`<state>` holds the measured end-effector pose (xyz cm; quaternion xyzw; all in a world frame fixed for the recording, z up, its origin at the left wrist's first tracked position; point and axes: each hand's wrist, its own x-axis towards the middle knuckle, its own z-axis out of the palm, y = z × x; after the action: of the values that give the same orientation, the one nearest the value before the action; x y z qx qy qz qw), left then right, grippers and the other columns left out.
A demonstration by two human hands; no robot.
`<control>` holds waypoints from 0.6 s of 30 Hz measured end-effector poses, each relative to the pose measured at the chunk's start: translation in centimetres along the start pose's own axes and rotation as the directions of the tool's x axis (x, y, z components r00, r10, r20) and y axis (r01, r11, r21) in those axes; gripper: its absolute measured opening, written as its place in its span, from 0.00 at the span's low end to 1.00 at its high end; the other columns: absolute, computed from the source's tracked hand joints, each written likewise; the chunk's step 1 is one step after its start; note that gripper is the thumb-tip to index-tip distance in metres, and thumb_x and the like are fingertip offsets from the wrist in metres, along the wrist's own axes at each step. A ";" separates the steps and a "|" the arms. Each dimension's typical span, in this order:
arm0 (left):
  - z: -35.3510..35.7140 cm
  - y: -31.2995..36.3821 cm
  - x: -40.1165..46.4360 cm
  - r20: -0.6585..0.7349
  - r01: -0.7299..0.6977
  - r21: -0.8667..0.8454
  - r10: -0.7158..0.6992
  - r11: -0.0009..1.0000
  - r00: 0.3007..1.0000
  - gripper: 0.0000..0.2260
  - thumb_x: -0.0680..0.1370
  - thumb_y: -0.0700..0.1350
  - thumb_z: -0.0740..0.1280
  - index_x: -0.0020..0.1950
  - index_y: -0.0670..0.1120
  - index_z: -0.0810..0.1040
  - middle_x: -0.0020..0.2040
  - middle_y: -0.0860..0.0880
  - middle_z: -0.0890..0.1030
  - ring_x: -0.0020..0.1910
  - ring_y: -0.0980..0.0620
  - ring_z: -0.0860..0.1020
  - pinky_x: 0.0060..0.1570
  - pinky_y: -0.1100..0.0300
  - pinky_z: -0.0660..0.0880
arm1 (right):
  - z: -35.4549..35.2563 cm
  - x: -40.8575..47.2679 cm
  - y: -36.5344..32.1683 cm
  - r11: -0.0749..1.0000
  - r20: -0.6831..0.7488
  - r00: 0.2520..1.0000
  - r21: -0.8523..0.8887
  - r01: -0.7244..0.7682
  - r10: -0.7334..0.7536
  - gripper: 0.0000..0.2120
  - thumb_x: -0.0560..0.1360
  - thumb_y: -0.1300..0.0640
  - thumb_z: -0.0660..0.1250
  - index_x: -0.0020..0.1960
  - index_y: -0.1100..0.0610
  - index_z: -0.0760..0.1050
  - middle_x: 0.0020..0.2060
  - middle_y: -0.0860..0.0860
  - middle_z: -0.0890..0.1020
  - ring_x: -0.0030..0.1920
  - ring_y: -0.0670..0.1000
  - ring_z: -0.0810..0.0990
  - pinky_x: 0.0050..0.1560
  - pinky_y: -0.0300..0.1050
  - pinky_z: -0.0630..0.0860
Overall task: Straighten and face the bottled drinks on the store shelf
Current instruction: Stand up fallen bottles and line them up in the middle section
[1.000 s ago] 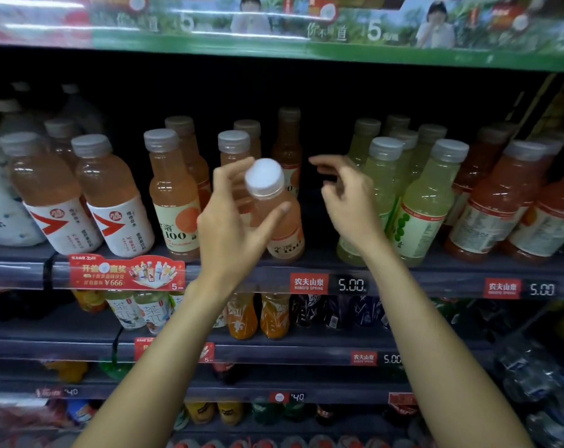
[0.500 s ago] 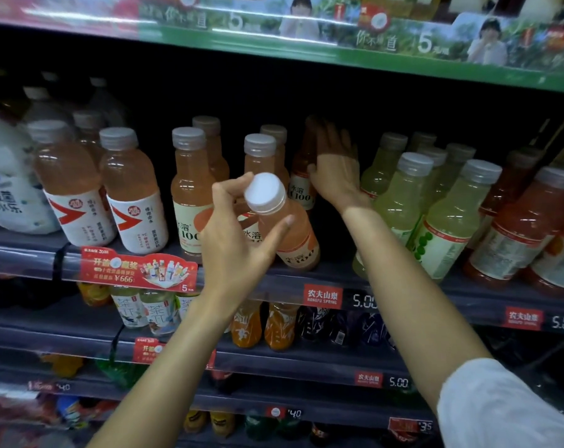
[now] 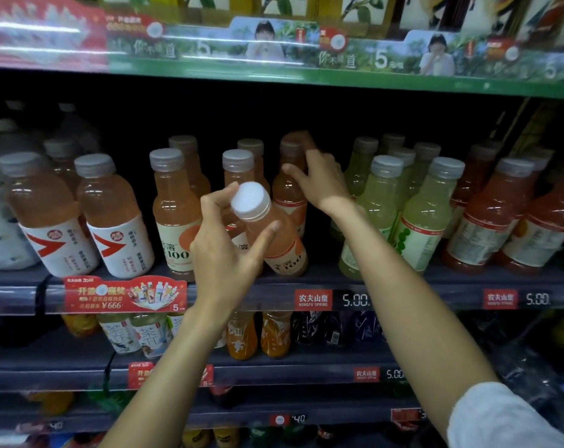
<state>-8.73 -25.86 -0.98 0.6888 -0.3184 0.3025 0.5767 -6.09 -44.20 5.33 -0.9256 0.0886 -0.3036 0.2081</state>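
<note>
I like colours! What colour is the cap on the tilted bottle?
White cap, seen in the head view.

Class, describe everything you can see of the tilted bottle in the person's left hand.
The tilted bottle is clear plastic, filled with peach-orange drink, with a white ribbed cap and a white-and-orange label. It leans toward the camera, its base at the shelf edge. The left hand grips its neck and shoulder.

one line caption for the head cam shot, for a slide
Left hand tilts an orange bottle off the shelf edge while the right hand grips another behind it.
</note>
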 end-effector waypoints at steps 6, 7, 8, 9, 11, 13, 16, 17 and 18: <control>0.1 -0.1 0.2 0.011 0.000 0.019 0.000 1.000 1.000 0.27 0.71 0.53 0.74 0.65 0.49 0.65 0.58 0.54 0.74 0.54 0.55 0.78 0.50 0.57 0.79 | -0.3 -0.1 0.1 0.999 -0.017 0.999 0.016 -0.051 0.051 0.16 0.79 0.54 0.62 0.65 0.58 0.70 0.54 0.59 0.80 0.55 0.60 0.78 0.49 0.45 0.71; 0.1 -0.1 0.2 0.011 -0.002 0.022 0.002 1.000 1.000 0.27 0.71 0.53 0.74 0.65 0.49 0.65 0.58 0.55 0.74 0.54 0.56 0.78 0.50 0.58 0.78 | -0.3 -0.2 0.1 0.998 -0.020 0.998 0.024 -0.054 0.055 0.16 0.79 0.55 0.62 0.65 0.58 0.69 0.53 0.59 0.80 0.55 0.60 0.78 0.48 0.44 0.70; 0.1 0.0 0.3 0.012 -0.003 0.023 0.002 1.000 1.000 0.27 0.71 0.53 0.74 0.64 0.49 0.65 0.58 0.56 0.74 0.54 0.57 0.77 0.50 0.60 0.78 | -0.4 -0.2 0.1 0.998 -0.019 0.998 0.033 -0.059 0.060 0.16 0.79 0.56 0.62 0.66 0.58 0.69 0.53 0.59 0.80 0.55 0.59 0.78 0.48 0.43 0.69; 0.1 0.1 0.3 0.014 0.002 0.021 -0.002 1.000 1.000 0.27 0.71 0.52 0.75 0.64 0.49 0.65 0.58 0.56 0.74 0.53 0.59 0.77 0.50 0.62 0.78 | -0.5 -0.2 0.1 0.997 -0.011 0.998 0.040 -0.061 0.062 0.16 0.79 0.56 0.62 0.66 0.57 0.68 0.54 0.59 0.79 0.55 0.59 0.78 0.48 0.42 0.68; 0.2 0.2 0.4 0.025 0.015 0.017 -0.015 1.000 1.000 0.27 0.71 0.51 0.74 0.65 0.48 0.66 0.58 0.54 0.75 0.53 0.59 0.78 0.50 0.61 0.78 | -0.8 -0.2 0.0 0.998 0.011 0.998 0.032 -0.058 0.058 0.17 0.79 0.56 0.61 0.67 0.57 0.67 0.55 0.59 0.79 0.56 0.59 0.78 0.48 0.41 0.66; 0.4 0.3 0.7 0.041 0.014 0.026 -0.015 1.000 0.999 0.28 0.71 0.53 0.73 0.66 0.47 0.66 0.60 0.52 0.76 0.54 0.59 0.78 0.51 0.62 0.78 | -1.0 -0.3 -0.1 0.998 0.030 0.998 0.014 -0.056 0.056 0.17 0.80 0.56 0.60 0.67 0.58 0.66 0.55 0.60 0.79 0.57 0.60 0.77 0.47 0.42 0.66; 1.1 0.5 1.3 0.077 -0.029 0.077 0.023 0.997 0.997 0.30 0.71 0.55 0.71 0.68 0.46 0.66 0.59 0.55 0.76 0.54 0.63 0.75 0.48 0.70 0.76 | -1.3 -0.5 0.0 0.997 0.053 0.996 -0.016 -0.074 0.075 0.16 0.81 0.54 0.59 0.65 0.60 0.67 0.56 0.61 0.77 0.57 0.61 0.76 0.47 0.45 0.67; 1.2 0.5 1.5 0.094 -0.048 0.096 0.038 0.994 0.995 0.30 0.72 0.56 0.71 0.69 0.47 0.65 0.59 0.54 0.76 0.54 0.63 0.75 0.47 0.69 0.76 | -1.4 -0.6 0.1 0.996 0.063 0.994 -0.026 -0.083 0.085 0.16 0.81 0.54 0.59 0.65 0.61 0.67 0.57 0.61 0.76 0.57 0.61 0.75 0.47 0.45 0.67; 1.5 0.4 1.7 0.111 -0.069 0.115 0.056 0.991 0.992 0.30 0.72 0.56 0.71 0.69 0.47 0.65 0.60 0.53 0.77 0.54 0.62 0.76 0.48 0.65 0.77 | -1.5 -0.6 0.2 0.995 0.070 0.993 -0.029 -0.094 0.096 0.16 0.81 0.53 0.59 0.64 0.61 0.67 0.57 0.62 0.75 0.58 0.61 0.75 0.47 0.45 0.66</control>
<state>-7.89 -27.54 0.38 0.7268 -0.3521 0.3011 0.5071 -7.46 -44.71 6.05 -0.9332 0.1288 -0.2588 0.2133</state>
